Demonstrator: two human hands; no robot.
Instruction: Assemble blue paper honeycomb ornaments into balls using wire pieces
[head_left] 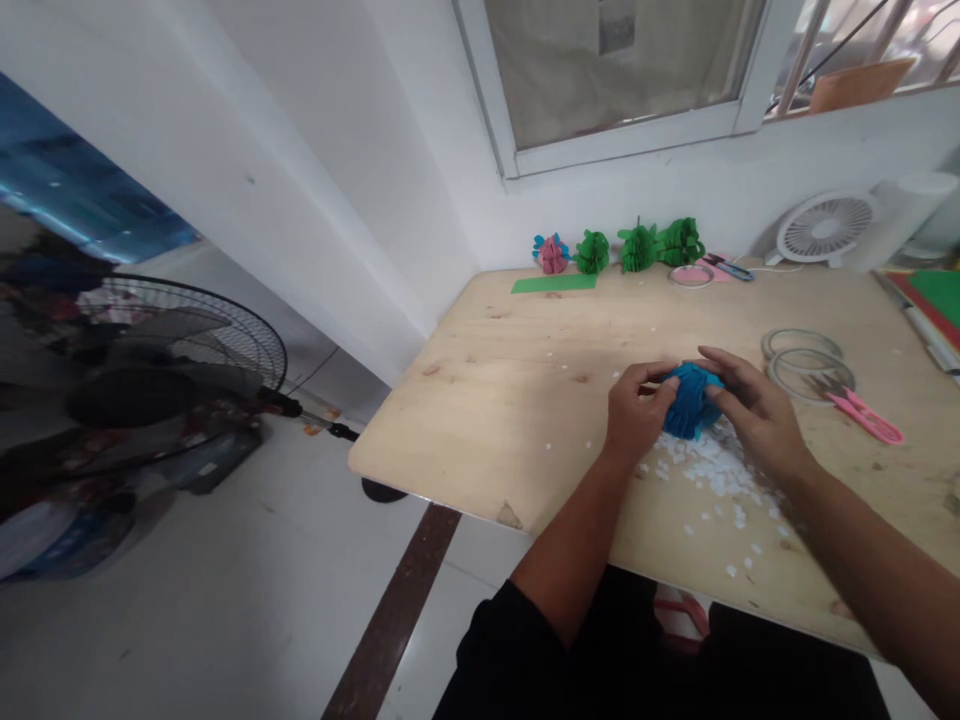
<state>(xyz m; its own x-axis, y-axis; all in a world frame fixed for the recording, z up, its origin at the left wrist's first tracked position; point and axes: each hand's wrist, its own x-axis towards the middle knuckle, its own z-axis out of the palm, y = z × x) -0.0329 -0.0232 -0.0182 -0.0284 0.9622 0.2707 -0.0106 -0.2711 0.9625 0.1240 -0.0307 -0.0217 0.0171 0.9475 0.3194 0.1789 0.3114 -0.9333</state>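
Observation:
A round blue ball of folded paper is held between both hands over the wooden table. My left hand grips its left side, thumb and fingers pressed on the paper. On the ball's right side, my right hand holds it with the thumb on its face and the fingers behind. Small white paper bits lie scattered under and in front of the ball. The ball's underside and back are partly hidden.
Wire rings and pink snips lie right of my hands. Along the wall stand green paper pieces, a pink and blue one, a green strip, blue snips and a small white fan.

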